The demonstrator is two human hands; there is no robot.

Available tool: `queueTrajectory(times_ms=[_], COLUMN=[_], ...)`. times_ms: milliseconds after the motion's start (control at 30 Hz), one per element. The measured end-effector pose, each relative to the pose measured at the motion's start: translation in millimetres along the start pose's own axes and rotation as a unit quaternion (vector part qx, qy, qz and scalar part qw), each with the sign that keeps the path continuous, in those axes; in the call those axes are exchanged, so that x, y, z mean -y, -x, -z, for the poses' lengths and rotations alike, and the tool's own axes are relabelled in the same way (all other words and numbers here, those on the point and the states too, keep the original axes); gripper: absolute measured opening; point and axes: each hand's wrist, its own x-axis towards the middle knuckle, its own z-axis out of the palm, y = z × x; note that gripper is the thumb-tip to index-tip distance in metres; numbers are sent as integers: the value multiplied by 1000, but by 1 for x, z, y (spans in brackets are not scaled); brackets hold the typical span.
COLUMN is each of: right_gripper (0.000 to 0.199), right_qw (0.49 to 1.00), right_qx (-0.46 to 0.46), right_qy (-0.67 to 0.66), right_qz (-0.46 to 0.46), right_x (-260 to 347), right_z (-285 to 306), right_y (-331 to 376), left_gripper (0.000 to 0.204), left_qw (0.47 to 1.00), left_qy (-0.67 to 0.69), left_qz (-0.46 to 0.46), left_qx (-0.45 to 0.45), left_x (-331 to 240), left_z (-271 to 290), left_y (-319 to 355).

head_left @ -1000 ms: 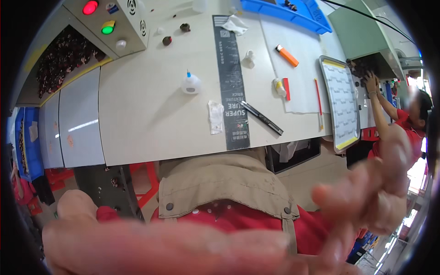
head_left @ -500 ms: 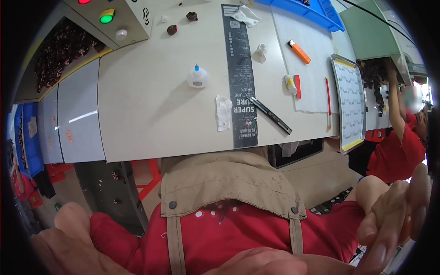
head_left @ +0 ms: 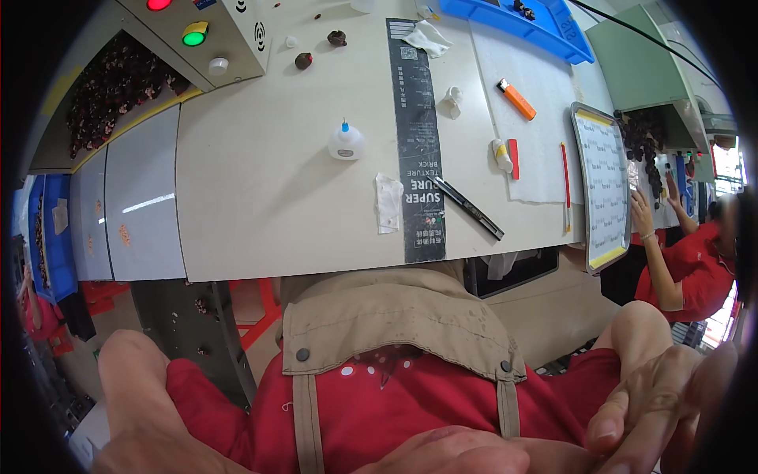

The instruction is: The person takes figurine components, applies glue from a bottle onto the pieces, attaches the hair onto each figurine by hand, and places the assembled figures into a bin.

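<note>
My right hand (head_left: 651,407) is close to the camera at the lower right, fingers loosely bent, with nothing visible in it. My left hand (head_left: 458,454) shows only as a curled edge at the bottom centre, in front of my red shirt, and my left forearm (head_left: 142,395) comes in from the lower left. Both hands are held at my chest over a beige apron (head_left: 395,316), well short of the white worktable (head_left: 260,197). Nearest on the table edge are a black pen (head_left: 468,208) and a small white cloth scrap (head_left: 388,203).
A small glue bottle (head_left: 346,142), a long black strip (head_left: 418,134), an orange lighter (head_left: 516,99) and a metal tray (head_left: 604,186) lie on the table. A control box with a green button (head_left: 193,35) stands far left, a blue tray (head_left: 513,24) far back. A co-worker in red (head_left: 687,268) works at the right.
My right hand has dropped from mid-right to the lower right corner. The view has tilted so the table fills more of the frame; my left arm has sunk to the bottom edge.
</note>
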Motion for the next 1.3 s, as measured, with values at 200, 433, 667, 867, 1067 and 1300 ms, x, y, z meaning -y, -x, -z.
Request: queueTrajectory(times_ms=[200, 433, 667, 867, 1067, 1300], right_gripper=[28, 55, 58, 59, 62, 66], right_qw=[1000, 993, 951, 928, 903, 911], right_qx=[-12, -50, 116, 197, 259, 258], right_qy=[3, -52, 214, 259, 286, 237], right_qz=[8, -98, -193, -180, -187, -218], right_x=[6, -3, -14, -26, -27, 4], right_z=[-5, 18, 9, 11, 18, 34], right_y=[8, -15, -8, -5, -7, -9], left_gripper=[58, 56, 54, 53, 52, 51], left_qw=[1000, 999, 999, 998, 997, 996], left_qy=[-9, -34, -51, -65, -61, -63], left_qz=[-2, -16, -9, -14, -29, -36], left_qx=[-2, -4, -2, -20, -34, -49], left_x=[2, 7, 21, 33, 32, 30], left_z=[-1, 1, -5, -6, 0, 5], left_y=[6, 8, 12, 18, 24, 29])
